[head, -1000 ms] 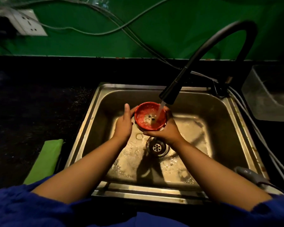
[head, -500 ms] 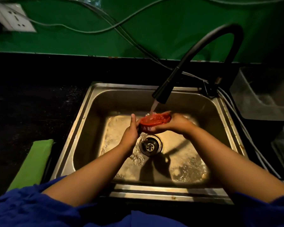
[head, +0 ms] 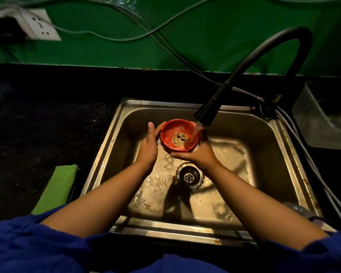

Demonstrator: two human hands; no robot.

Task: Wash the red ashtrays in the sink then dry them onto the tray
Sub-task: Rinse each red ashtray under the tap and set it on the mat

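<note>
While water [head: 193,134] is filling the red ashtray [head: 175,134], the left hand [head: 148,150] and right hand [head: 199,156] are cupping it, fingers [head: 158,128] curling round; being wet, it could be slipping into the sink [head: 254,144].

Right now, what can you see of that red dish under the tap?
The red ashtray is a round, glossy dish with a notched rim, held mouth up over the sink. Tap water lands inside near its right edge; dark bits sit in pale residue at its centre. The left hand cups its left side, the right hand its near side.
</note>
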